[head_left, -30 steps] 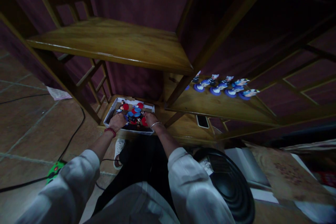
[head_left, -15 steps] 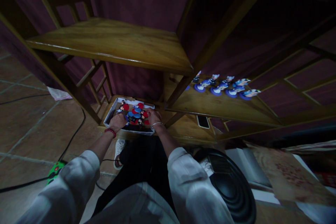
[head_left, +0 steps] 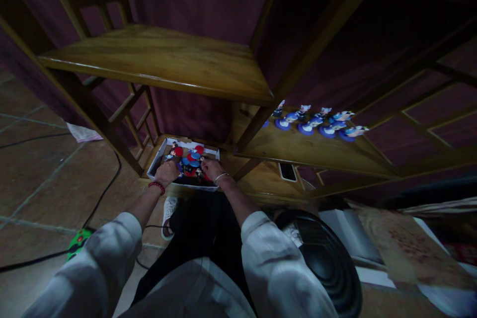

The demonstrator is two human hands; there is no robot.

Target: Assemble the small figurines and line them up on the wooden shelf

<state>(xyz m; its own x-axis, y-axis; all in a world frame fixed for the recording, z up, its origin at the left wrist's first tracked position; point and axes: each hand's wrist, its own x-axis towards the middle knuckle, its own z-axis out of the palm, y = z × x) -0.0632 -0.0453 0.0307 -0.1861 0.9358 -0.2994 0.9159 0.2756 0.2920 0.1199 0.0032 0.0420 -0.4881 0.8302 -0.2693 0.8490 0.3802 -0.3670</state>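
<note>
A shallow white cardboard box (head_left: 157, 161) sits on the bottom shelf, holding several small figurines (head_left: 194, 156) with red and blue round bases, many lying on their sides. My left hand (head_left: 166, 173), with a red bead bracelet, reaches over the box's near left part. Its fingers are curled beside a blue-purple piece, and what they grip is hidden. Inside the right end of the box, my right hand (head_left: 212, 168) has its fingers drawn together against the figurines. Whether one is pinched there is too small to make out.
Several figurines on purple-blue bases (head_left: 305, 128) stand in rows on the higher shelf (head_left: 298, 154) at right. A phone (head_left: 287, 172) lies below them. Wooden posts and an upper shelf (head_left: 160, 59) frame the box. A black round stool (head_left: 324, 263) and a green power strip (head_left: 79, 242) flank my legs.
My right hand has shifted slightly left, further over the box, and a red base beside it is now covered. My left hand stays nearly in place.
</note>
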